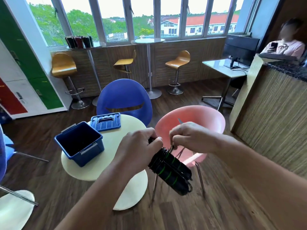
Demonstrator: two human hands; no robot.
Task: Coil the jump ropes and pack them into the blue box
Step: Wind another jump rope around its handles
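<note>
Black foam handles with green rings are forming the core of the jump rope bundle [169,170], which is hanging in the air just off the right edge of the round white table [106,165]. The left hand [141,146] is gripping the upper end of the bundle with curled fingers, and the handle tips are lying hidden inside that grip. Thin black cord is wrapping the handles in tight turns directly below this hand. The right hand [189,136] is pinching a strand of cord just above those turns; the strand's end is lying concealed under the fingertips. Motion blur is smearing the lower end of the bundle, so the loops there are hard to separate.

The blue box [79,143] is standing open and upright on the left part of the table. Its interior is reading dark, and any contents cannot be determined. The blue lid [106,122] is lying flat on the table's far side, just behind the box, handle face up.

A blue chair [124,97] is standing at the table's far edge, its seat hidden by the tabletop. A pink chair [191,118] is standing to the table's right, partly covered by both hands. The left forearm is covering part of the table's base disc.
</note>
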